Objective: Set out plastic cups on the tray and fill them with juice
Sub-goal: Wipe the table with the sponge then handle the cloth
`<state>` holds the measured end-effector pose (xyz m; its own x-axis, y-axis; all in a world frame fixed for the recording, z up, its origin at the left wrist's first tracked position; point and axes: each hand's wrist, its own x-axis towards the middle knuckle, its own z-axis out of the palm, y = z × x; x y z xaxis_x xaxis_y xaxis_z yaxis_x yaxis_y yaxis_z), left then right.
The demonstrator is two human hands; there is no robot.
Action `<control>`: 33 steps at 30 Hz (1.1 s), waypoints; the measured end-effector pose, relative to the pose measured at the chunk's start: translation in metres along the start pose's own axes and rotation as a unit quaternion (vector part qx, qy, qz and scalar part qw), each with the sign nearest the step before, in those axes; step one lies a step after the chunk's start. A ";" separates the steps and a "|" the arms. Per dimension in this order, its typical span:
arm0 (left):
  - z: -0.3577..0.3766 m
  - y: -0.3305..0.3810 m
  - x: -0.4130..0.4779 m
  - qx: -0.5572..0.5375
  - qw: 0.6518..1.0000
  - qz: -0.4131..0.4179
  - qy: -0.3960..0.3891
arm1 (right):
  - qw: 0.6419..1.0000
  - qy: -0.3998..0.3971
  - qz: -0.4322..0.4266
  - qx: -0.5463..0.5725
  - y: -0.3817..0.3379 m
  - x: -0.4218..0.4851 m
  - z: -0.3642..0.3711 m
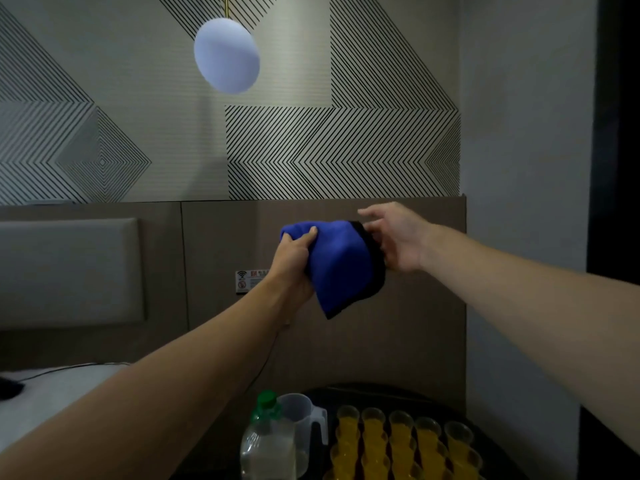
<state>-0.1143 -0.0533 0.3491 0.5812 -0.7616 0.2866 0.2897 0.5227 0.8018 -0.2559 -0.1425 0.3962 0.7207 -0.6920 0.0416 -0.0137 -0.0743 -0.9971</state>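
Clear plastic cups (pixel 401 441) stand in close rows on the dark tray (pixel 363 393), each full of orange-yellow juice (pixel 374 435). High above the tray, the left hand (pixel 294 261) squeezes a blue cloth (pixel 343 268). The right hand (pixel 398 237) is open, its fingers touching the cloth's black edge.

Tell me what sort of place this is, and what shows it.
Probably a hotel room: a padded headboard panel on the wood-clad wall, a small wifi and no-smoking sign beside it, and a globe pendant lamp against striped wallpaper.
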 end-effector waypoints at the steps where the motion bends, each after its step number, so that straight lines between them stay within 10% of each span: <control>1: 0.001 -0.001 0.000 0.008 1.000 0.002 0.002 | 0.999 0.007 -0.030 -0.009 -0.001 0.000 -0.001; 7: -0.001 -0.007 -0.006 0.133 0.991 0.011 0.007 | 0.993 0.014 -0.112 -0.039 0.002 0.004 -0.003; 12: -0.002 -0.026 -0.008 0.463 0.873 0.059 0.139 | 0.969 0.072 -0.152 -0.181 0.003 0.004 -0.007; 18: 0.023 -0.018 -0.015 0.258 0.963 -0.058 -0.056 | 0.945 0.087 -0.174 -0.262 0.008 0.004 -0.011; 33: 0.017 -0.009 0.000 0.175 0.974 -0.008 0.146 | 0.973 0.160 -0.143 -0.086 0.008 0.016 -0.033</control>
<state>-0.1297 -0.0645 0.3503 0.7844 -0.6012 0.1524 0.0527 0.3095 0.9494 -0.2671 -0.1783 0.3912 0.4605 -0.8108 0.3614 0.0215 -0.3968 -0.9176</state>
